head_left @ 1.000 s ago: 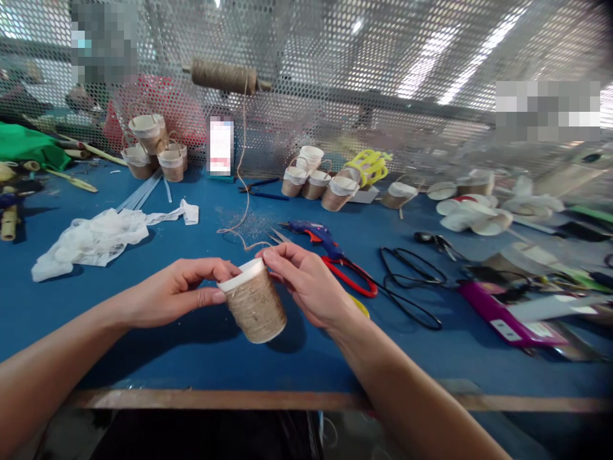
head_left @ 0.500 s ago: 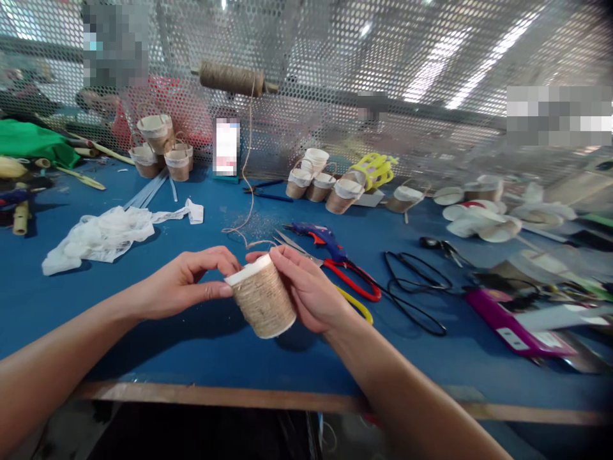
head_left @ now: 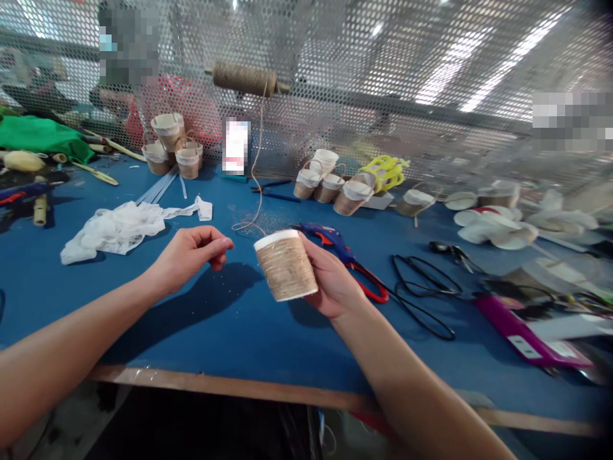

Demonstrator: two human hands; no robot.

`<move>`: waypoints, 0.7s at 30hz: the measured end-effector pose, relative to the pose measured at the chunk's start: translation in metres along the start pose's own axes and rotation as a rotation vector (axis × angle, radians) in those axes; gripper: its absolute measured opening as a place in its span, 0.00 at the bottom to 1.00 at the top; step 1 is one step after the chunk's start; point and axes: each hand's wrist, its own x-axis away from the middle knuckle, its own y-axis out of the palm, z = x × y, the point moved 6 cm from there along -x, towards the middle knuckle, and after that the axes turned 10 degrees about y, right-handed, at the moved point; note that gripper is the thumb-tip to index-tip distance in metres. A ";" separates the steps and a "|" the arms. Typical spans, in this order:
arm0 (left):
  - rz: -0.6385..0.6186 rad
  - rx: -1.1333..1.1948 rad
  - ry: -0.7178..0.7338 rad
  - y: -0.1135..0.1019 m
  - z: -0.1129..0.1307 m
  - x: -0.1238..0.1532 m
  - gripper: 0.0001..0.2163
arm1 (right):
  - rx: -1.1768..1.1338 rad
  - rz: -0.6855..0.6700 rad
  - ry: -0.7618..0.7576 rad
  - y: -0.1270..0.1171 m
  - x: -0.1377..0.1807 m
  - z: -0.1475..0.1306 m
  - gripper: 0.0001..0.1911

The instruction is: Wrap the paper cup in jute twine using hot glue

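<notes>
Fingers of your right hand [head_left: 332, 281]: closed on the cup [head_left: 287, 265] from its right side; most fingertips are hidden behind it, so how hard they press you cannot tell.
Fingers of your left hand [head_left: 191, 257]: drawn narrow, curled inward with the thumb near the forefinger, apart from the cup; nothing shows in them, though something very thin might not be visible.
Cup: raised above the tabletop [head_left: 230, 338], tilted, white rim up, wound side facing you. One hand seems enough for so small a thing, and holding it by the side keeps the winding in your sight.
Twine [head_left: 260, 147]: drops from the spool [head_left: 244, 78], bends loosely on the tabletop and runs toward the cup's rim; where it ends you cannot tell. Such slack probably lets you turn the cup without a tug.
Spool: on a rod at the mesh [head_left: 316, 38], likely so it unrolls freely above your things.
Glue gun [head_left: 328, 238]: lies beyond your right hand, near the scissors [head_left: 378, 289], probably for easy reach.
Cloth [head_left: 117, 231]: heaped white beyond your left hand, likely to stay clear of the cup.
Baskets [head_left: 167, 132]: at the back by the mesh, some stacked, presumably to save room.
</notes>
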 end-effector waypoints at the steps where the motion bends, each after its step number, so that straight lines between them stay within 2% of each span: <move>1: -0.010 -0.011 -0.022 0.001 0.000 0.000 0.08 | -0.001 0.003 0.002 0.001 0.000 0.000 0.07; 4: -0.019 -0.045 -0.037 0.003 0.000 0.002 0.07 | 0.000 -0.005 0.001 0.003 0.001 -0.001 0.08; 10: -0.031 -0.180 0.074 0.002 0.004 -0.001 0.09 | 0.072 -0.020 -0.074 0.001 0.000 -0.002 0.10; 15: -0.048 -0.163 0.035 0.003 0.004 -0.001 0.08 | 0.177 0.002 -0.240 0.003 0.004 -0.006 0.13; 21: -0.122 -0.190 0.011 0.006 0.001 -0.001 0.07 | 0.225 0.015 -0.278 0.005 0.007 -0.005 0.15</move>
